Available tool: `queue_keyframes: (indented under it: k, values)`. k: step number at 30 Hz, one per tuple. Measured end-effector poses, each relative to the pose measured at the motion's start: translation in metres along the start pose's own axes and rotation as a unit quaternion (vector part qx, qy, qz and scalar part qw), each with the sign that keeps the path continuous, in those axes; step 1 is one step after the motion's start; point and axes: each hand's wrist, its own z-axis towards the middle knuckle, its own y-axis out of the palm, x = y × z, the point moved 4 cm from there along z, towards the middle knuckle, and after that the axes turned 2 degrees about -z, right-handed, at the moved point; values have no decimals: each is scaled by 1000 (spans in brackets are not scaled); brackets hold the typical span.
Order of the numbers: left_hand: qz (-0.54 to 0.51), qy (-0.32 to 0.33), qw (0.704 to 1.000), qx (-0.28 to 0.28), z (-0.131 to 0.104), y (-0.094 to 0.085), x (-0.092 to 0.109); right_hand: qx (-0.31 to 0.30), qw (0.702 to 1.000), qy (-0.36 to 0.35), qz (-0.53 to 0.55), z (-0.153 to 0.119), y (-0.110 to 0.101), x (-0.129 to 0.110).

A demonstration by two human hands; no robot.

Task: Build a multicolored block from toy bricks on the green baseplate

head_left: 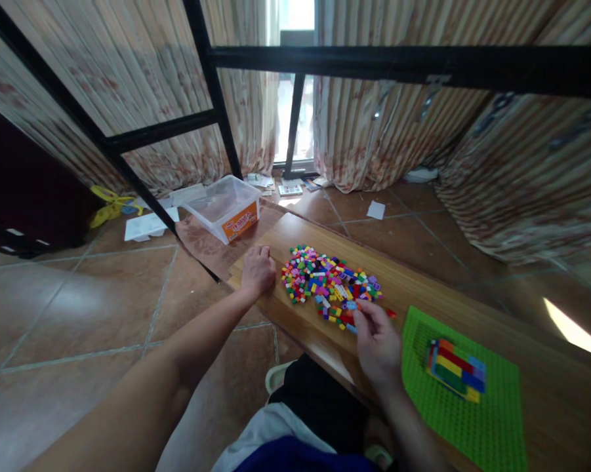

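A heap of small multicoloured toy bricks [319,275] lies spread on the wooden bench. My right hand [378,341] is at the heap's near right edge, thumb and forefinger pinched on what looks like a light blue brick [350,305]. My left hand [258,270] rests on the bench just left of the heap, its fingers curled in with nothing visible in them. Right of my right hand lies a green studded baseplate [472,432]. On it stands a low block of joined bricks [455,368] in red, yellow, green, blue and orange.
The wooden bench [295,229] runs diagonally away to the left. Past its far left end a clear plastic box [221,206] with an orange label stands on a mat. A black metal frame [374,62] crosses above, before curtains [398,131]. Papers [290,190] lie on the tiled floor.
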Motion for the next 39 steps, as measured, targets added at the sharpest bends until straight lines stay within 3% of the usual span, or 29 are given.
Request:
queue_keyframes:
  k: [4, 7, 10, 12, 14, 16, 18, 20, 22, 24, 26, 29, 36, 39]
  values:
    - [1, 10, 1000, 2, 1, 2, -1, 23, 952, 157, 261, -14, -7, 6]
    - [-6, 10, 1000, 11, 3, 4, -5, 35, 919, 207, 334, -23, -12, 5]
    - [-55, -14, 998, 38, 9, -1, -11, 37, 910, 224, 348, -32, -19, 4]
    - [-105, -45, 991, 70, 7, -11, -12, 36, 922, 213, 320, -41, -26, 7]
    - [-164, -78, 979, 94, -7, -24, -6, 45, 942, 201, 266, -52, -34, 14]
    - [-259, -106, 956, 87, -39, -36, 13, 57, 954, 196, 219, -65, -42, 24]
    - [-364, -69, 929, 9, -85, -42, 49, 65, 959, 195, 197, -80, -49, 35]
    - [-453, -25, 881, -132, -138, -40, 93, 67, 960, 196, 186, -93, -55, 42]
    - [-544, -23, 798, -260, -184, -35, 134, 45, 966, 191, 168, -104, -59, 43]
    - [-601, -54, 731, -319, -210, -34, 164, 12, 976, 175, 132, -111, -62, 37]
    - [-630, -92, 691, -343, -218, -35, 181, -5, 983, 155, 93, -118, -67, 28]
    - [-633, -142, 667, -367, -214, -40, 192, -8, 989, 131, 66, -126, -74, 15]
    - [-635, -203, 590, -456, -224, -43, 197, -33, 996, 69, 52, -138, -84, 2]
    - [-625, -202, 581, -480, -228, -42, 197, -66, 996, 44, 41, -140, -88, -2]
